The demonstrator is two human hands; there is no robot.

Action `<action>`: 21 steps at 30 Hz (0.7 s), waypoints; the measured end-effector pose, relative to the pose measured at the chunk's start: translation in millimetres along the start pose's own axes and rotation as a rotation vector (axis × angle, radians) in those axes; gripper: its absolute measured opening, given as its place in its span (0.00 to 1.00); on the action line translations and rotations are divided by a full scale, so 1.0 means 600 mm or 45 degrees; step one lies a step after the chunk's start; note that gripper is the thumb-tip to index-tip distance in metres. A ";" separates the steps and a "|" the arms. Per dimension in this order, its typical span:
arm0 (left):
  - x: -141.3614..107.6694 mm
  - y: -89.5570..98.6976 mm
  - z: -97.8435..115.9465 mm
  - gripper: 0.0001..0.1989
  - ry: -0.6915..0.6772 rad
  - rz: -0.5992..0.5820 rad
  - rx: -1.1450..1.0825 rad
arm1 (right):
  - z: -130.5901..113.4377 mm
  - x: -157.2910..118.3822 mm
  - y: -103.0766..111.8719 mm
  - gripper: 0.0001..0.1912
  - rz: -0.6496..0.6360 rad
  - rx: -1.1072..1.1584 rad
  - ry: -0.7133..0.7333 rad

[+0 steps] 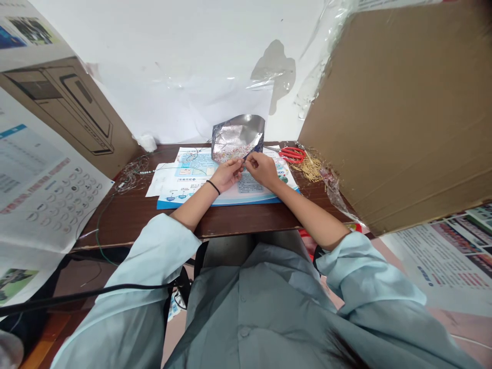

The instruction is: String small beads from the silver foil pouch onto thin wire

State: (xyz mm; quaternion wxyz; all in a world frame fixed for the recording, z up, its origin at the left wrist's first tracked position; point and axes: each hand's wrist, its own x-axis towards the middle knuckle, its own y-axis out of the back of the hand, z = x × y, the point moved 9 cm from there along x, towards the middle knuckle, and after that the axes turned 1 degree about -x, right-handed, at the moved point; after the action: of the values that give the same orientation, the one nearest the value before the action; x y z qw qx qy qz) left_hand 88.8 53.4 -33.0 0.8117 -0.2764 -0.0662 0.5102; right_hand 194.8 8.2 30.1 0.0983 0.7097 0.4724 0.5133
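My left hand (229, 174) and my right hand (263, 170) sit close together above a printed blue-and-white leaflet (226, 190), their fingertips meeting. Whatever lies between the fingertips is too small to make out. A crumpled silver foil bag (237, 137) with speckled contents stands just beyond my hands, almost touching them. A black band circles my left wrist. Thin wire strands (132, 174) lie on the desk to the left, and one fine wire crosses the leaflet towards my left hand.
The dark wooden desk (246, 220) holds red-handled scissors (292, 155) and a pile of brass pins (309, 167) to the right. Cardboard panels (400, 113) rise on the right and left, with a white wall behind. A black cable (84, 293) runs across my left sleeve.
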 end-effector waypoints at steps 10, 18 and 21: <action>-0.001 -0.001 0.001 0.05 -0.022 -0.008 0.035 | 0.000 -0.001 0.000 0.06 0.002 -0.009 -0.001; -0.003 -0.005 0.000 0.06 -0.016 -0.027 0.033 | -0.001 -0.002 -0.004 0.07 -0.031 -0.004 0.004; -0.004 -0.007 0.000 0.07 -0.013 -0.028 0.037 | 0.000 -0.002 -0.007 0.07 -0.056 0.029 0.009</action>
State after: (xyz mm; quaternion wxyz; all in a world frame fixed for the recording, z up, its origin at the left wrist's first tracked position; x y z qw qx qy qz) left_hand 90.9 49.8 -30.4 0.8210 -0.2612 -0.0658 0.5034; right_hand 192.5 9.7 26.8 0.0999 0.6983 0.4941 0.5081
